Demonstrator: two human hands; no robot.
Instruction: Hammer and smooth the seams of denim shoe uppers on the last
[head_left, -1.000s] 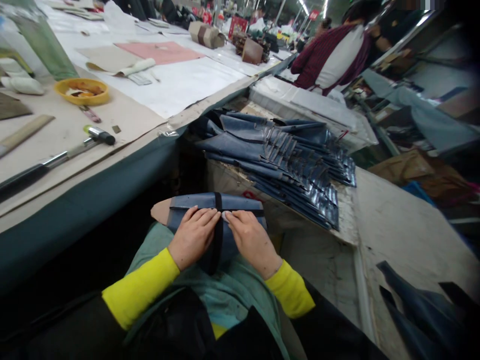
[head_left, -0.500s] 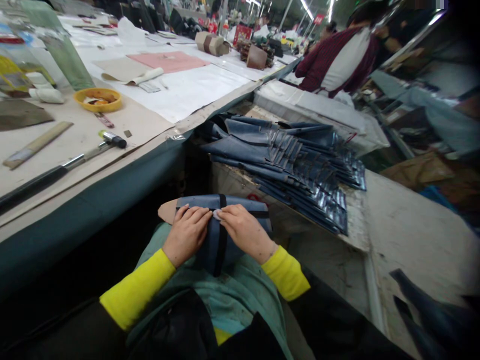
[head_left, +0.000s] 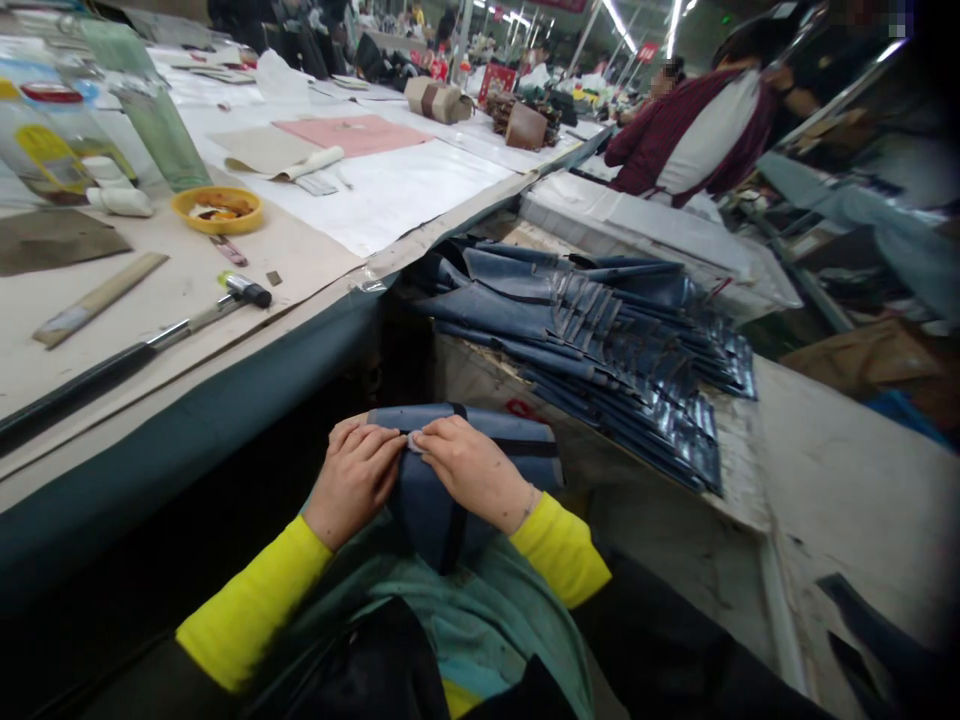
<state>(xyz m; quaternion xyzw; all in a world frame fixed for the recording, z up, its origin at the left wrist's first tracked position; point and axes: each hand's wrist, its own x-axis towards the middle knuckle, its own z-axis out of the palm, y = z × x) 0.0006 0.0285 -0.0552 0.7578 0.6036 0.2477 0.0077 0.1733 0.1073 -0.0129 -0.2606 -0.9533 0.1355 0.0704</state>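
Observation:
On my lap, over a green apron (head_left: 495,610), lies a dark blue leather-like piece (head_left: 420,495) crossed by black strips. My left hand (head_left: 358,475) is closed on the left part of this piece, fingers together and thumb out of sight. From the right, my right hand (head_left: 476,472) pinches a small pale wad (head_left: 413,441) against the piece, beside a black strip. The left fingertips touch or nearly touch the wad; its exact kind cannot be made out.
A stack of similar blue pieces (head_left: 585,330) lies ahead to the right. On the left worktable (head_left: 315,240) are a hammer (head_left: 251,291), a wooden stick (head_left: 101,298), a yellow dish (head_left: 217,210) and bottles. A person in dark red (head_left: 694,140) sits farther off.
Both hands have shifted slightly left along the blue piece with the pale wad, covering more of its left end. The surroundings sit a little farther right and lower in view.

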